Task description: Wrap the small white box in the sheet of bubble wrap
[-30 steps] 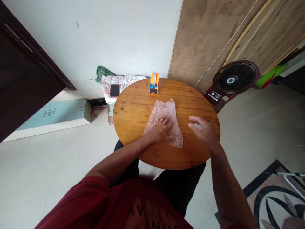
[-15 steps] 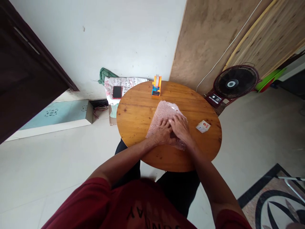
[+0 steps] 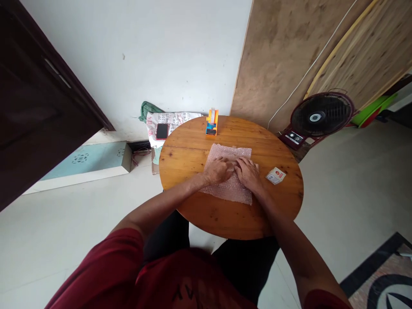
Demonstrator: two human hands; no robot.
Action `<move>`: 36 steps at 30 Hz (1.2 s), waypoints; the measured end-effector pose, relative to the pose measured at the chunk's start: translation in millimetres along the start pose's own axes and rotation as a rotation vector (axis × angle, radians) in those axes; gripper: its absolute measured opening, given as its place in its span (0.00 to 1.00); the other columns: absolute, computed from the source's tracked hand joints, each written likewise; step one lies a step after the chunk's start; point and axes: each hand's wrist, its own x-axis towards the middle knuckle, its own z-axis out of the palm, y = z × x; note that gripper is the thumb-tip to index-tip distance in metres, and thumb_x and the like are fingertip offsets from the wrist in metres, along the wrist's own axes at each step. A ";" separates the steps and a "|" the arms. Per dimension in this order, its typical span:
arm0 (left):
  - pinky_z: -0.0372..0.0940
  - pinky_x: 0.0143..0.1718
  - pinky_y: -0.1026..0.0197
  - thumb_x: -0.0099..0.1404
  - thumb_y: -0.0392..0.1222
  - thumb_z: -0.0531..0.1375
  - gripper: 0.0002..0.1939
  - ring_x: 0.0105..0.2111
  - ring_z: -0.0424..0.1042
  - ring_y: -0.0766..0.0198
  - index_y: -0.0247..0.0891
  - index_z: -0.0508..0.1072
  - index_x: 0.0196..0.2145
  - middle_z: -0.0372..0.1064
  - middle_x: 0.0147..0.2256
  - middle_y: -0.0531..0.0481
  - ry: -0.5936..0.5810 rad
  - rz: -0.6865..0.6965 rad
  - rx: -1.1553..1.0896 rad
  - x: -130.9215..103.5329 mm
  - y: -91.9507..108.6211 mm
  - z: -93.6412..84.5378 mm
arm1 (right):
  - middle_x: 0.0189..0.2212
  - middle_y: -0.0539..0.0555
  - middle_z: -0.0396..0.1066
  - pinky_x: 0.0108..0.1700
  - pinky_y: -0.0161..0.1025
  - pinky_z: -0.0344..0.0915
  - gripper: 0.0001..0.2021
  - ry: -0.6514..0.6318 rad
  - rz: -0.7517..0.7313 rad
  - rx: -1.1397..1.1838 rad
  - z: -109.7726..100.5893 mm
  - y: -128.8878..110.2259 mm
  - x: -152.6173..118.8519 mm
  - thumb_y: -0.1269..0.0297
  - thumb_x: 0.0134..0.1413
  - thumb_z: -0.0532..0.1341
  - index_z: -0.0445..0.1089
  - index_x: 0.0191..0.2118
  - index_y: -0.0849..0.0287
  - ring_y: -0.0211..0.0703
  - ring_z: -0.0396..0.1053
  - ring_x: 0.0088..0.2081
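A sheet of pinkish bubble wrap (image 3: 230, 193) lies on the round wooden table (image 3: 212, 219) in front of me. My left hand (image 3: 219, 171) is closed on the wrap near its middle, fingers curled, their tips partly hidden. Close beside it, my right hand (image 3: 248, 174) rests on the right part of the sheet with its fingers apart and slightly bent. Whether anything lies under the wrap cannot be made out.
An orange and blue tape dispenser (image 3: 212, 122) stands at the table's far edge. Right of the wrap sits a small white box (image 3: 276, 175). A phone (image 3: 162, 131) lies on a printed sack (image 3: 177, 118) beyond the table, and a fan (image 3: 317, 118) stands at the right.
My left hand has curled and shifted slightly, parting from my right hand, whose fingers rested against it. The wrap's outline is squarer, its far right corner now spread out. The view has tilted slightly.
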 end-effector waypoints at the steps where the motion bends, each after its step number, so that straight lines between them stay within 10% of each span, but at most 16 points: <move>1: 0.59 0.64 0.48 0.66 0.45 0.60 0.22 0.61 0.65 0.50 0.40 0.72 0.57 0.68 0.59 0.40 0.017 0.011 0.011 2.1 -2.8 2.7 | 0.64 0.62 0.65 0.58 0.57 0.58 0.22 0.016 0.018 0.001 2.9 0.1 -0.3 0.60 0.67 0.48 0.67 0.60 0.61 0.61 0.63 0.61; 9: 0.45 0.70 0.41 0.64 0.60 0.61 0.41 0.70 0.46 0.39 0.29 0.61 0.66 0.51 0.69 0.34 -0.032 -0.045 -0.033 -10.6 -21.0 23.5 | 0.67 0.62 0.60 0.66 0.56 0.50 0.27 -0.016 -0.022 0.070 9.9 21.8 -1.4 0.55 0.66 0.51 0.61 0.65 0.62 0.55 0.57 0.67; 36: 0.57 0.60 0.41 0.64 0.59 0.61 0.29 0.58 0.62 0.42 0.36 0.72 0.56 0.65 0.60 0.39 0.053 -0.091 0.052 -9.4 -18.1 10.6 | 0.67 0.62 0.60 0.67 0.56 0.51 0.26 0.006 0.080 0.053 12.5 37.6 6.8 0.61 0.68 0.46 0.62 0.65 0.66 0.57 0.54 0.69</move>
